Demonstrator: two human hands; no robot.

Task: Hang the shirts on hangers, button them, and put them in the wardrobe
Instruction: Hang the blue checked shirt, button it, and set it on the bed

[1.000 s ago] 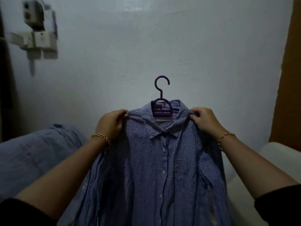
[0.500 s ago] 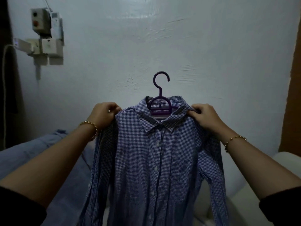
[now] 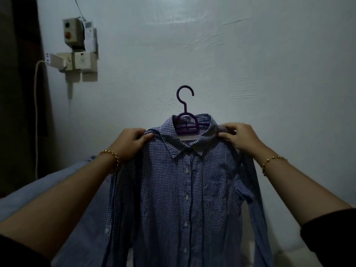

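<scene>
Head view: a pale wall (image 3: 250, 64) fills the background. Near its upper left corner sits a grey switch box (image 3: 73, 33) above a white socket block (image 3: 77, 61), and a pale cable (image 3: 36, 112) drops from the block down the wall's left edge. Low on the left, a light blue cloth (image 3: 63, 176) lies behind the left forearm. Nothing stands between the camera and the checked shirt (image 3: 185, 189), which hangs in mid-air at centre frame on a purple hanger (image 3: 185, 105), front facing the camera, with white buttons running down the middle.

The left hand (image 3: 133, 140) pinches the shirt at the hanger's left end, fingers curled over the shoulder seam. The right hand (image 3: 240, 139) grips the other shoulder the same way. Both arms reach forward and up, and each wrist carries a gold bead bracelet (image 3: 110, 157).

The hanger's hook catches on nothing. Its arms are hidden inside the shirt, so only the hook and neck show above the collar. The shirt's hem is cut off by the bottom edge, and the dim light blurs the lower buttons.
</scene>
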